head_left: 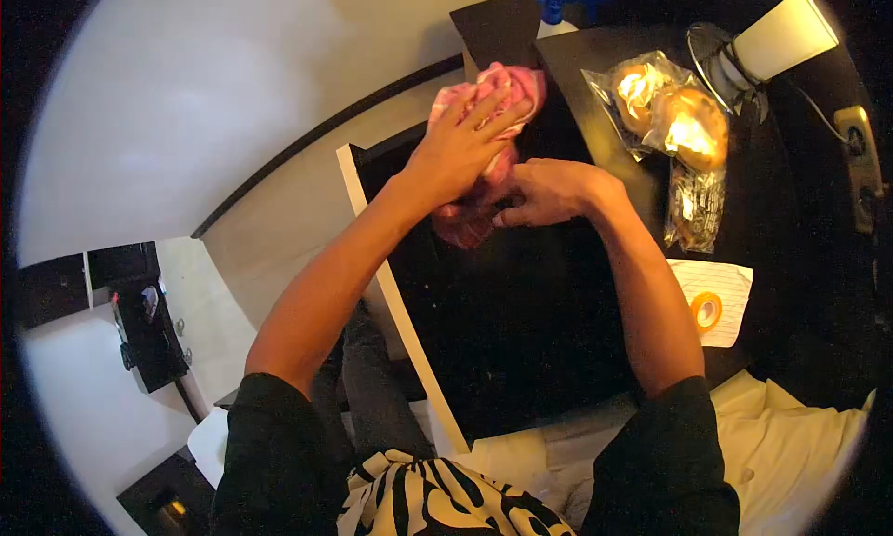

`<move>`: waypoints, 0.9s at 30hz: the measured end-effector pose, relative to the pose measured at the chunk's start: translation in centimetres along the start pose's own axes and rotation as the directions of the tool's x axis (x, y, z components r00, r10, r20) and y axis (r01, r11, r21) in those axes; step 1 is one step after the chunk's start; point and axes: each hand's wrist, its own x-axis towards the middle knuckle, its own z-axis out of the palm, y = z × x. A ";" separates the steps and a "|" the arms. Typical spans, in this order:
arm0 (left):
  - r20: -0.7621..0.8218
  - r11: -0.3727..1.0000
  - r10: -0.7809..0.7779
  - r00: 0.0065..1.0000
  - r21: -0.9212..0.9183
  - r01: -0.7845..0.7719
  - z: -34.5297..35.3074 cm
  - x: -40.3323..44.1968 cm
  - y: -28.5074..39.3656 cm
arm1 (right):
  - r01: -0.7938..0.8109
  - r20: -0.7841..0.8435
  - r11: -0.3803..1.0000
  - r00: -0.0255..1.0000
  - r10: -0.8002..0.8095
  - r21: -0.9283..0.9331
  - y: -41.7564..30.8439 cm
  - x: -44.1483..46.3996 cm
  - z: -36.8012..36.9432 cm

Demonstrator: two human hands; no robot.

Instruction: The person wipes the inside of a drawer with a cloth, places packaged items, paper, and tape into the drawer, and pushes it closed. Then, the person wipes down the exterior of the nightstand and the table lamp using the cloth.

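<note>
A pink and white patterned cloth is bunched up over the far end of an open dark drawer. My left hand is closed around the cloth from above, its fingers laid across the folds. Just to the right, my right hand is bent inward with curled fingers at the cloth's lower, darker part. That lower part hangs into the drawer and is dim. Some of the right fingers are hidden, but they appear to grip the cloth.
On the dark top right of the drawer lie bread in clear bags, a lamp, and an orange tape roll on lined paper. A blue-topped spray bottle stands at the back. Pale bedding is lower right.
</note>
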 end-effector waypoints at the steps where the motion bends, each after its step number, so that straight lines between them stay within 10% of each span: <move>1: -0.011 0.999 0.029 1.000 0.024 -0.028 0.5 0.5 0.0 | 0.068 -0.034 0.998 0.997 -0.068 0.011 0.6 0.1 0.4; 11: -0.026 0.973 0.156 0.987 0.175 -0.149 3.0 1.8 1.0 | 0.169 -0.069 0.985 0.984 -0.166 0.038 -0.6 -0.5 -0.4; 15: 0.267 0.987 0.035 0.963 -0.159 0.009 4.8 1.8 1.4 | 0.116 -0.014 0.993 0.993 -0.116 0.035 -0.4 0.0 -0.3; 18: 0.510 0.756 -0.268 0.817 -0.414 0.507 7.5 2.7 1.6 | 0.033 -0.002 0.999 0.999 -0.032 0.025 -0.7 -0.3 -0.4; 23: 0.456 0.704 -0.411 0.789 -0.391 0.593 8.3 2.2 3.5 | 0.050 -0.002 0.999 0.999 -0.050 -0.002 0.3 0.2 0.0; 27: 0.714 0.734 -0.286 0.639 -0.265 0.625 0.5 2.7 3.3 | 0.026 -0.020 0.999 0.999 -0.025 0.044 -0.3 -0.3 -0.3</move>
